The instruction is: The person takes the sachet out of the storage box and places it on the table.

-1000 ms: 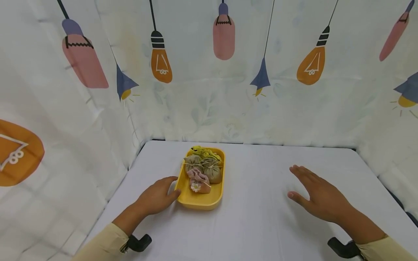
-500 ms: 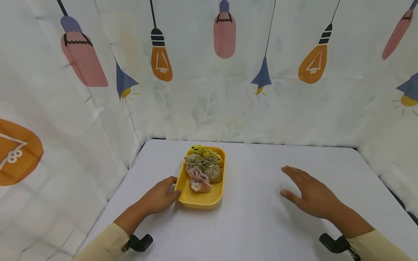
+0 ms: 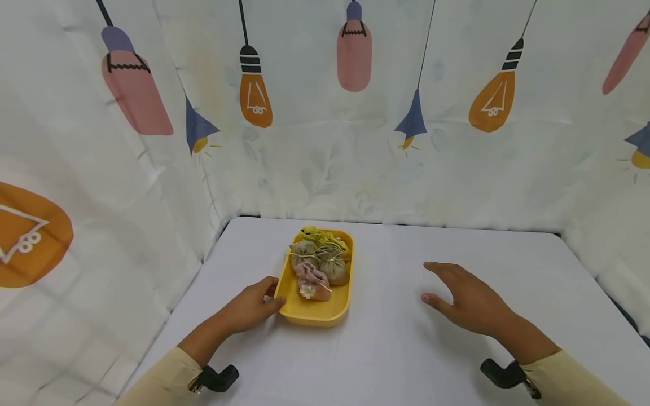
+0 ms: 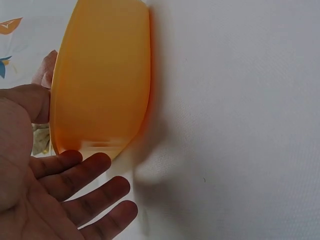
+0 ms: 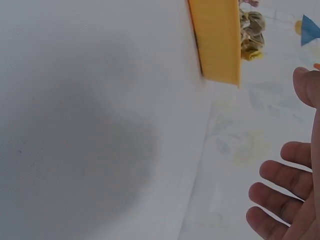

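Towards the left of the table stands a yellow plastic tray (image 3: 312,317). Small drawstring pouches fill its middle and far end: a pink pouch with a white flower (image 3: 311,281), two khaki pouches (image 3: 333,269) and yellow patterned cloth (image 3: 321,237) behind them. My left hand (image 3: 247,307) holds the tray's left side; in the left wrist view the thumb (image 4: 35,102) lies over the rim and the other fingers are spread by the outer wall. Right of the tray, my right hand (image 3: 469,299) hovers over the table with fingers extended, touching nothing.
A white cloth covers the table (image 3: 386,361). Pale curtains (image 3: 325,158) printed with hanging lamps rise behind it and at both sides. Each sleeve carries a black wrist mount, one at the left (image 3: 218,379) and one at the right (image 3: 503,373).
My right hand has moved left, closer to the tray. The left hand stays at the tray's side, and the tray and pouches keep their place on the table. The head view shifts slightly.
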Demonstrator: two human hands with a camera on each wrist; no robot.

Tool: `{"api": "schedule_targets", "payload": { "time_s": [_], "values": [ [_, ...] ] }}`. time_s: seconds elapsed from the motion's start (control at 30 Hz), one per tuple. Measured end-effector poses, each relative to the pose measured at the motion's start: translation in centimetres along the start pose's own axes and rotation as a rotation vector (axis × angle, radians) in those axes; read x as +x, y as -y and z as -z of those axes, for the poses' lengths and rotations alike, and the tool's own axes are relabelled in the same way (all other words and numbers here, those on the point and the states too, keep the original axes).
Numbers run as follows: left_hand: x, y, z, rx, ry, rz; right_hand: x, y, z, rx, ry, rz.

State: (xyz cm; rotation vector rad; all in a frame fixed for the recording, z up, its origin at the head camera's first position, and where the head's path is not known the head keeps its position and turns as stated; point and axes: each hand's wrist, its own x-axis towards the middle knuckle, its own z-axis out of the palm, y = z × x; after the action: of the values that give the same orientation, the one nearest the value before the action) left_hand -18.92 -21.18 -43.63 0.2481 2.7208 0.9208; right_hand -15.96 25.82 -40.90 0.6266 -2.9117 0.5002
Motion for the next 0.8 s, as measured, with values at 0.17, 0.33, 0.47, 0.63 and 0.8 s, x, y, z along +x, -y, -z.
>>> {"api": "schedule_targets", "payload": {
  "time_s": [0.17,0.33,0.47,0.63,0.8],
  "values": [
    [0.0,-0.1,0.0,-0.026,0.002,-0.002,0.3,0.5,-0.2,0.021,0.000,0.000],
    [0.0,-0.2,0.0,-0.038,0.009,0.020,0.8,1.1,-0.4,0.069,0.011,-0.016],
    [-0.1,-0.2,0.1,-0.047,0.016,0.029,1.3,1.6,-0.7,0.100,0.013,-0.019],
    [0.0,-0.1,0.2,-0.041,0.018,0.032,1.9,2.2,-1.1,0.111,0.001,-0.010],
    [0.0,0.0,0.2,-0.040,0.015,0.031,2.6,2.8,-1.4,0.142,-0.017,0.017]
  ]
}}
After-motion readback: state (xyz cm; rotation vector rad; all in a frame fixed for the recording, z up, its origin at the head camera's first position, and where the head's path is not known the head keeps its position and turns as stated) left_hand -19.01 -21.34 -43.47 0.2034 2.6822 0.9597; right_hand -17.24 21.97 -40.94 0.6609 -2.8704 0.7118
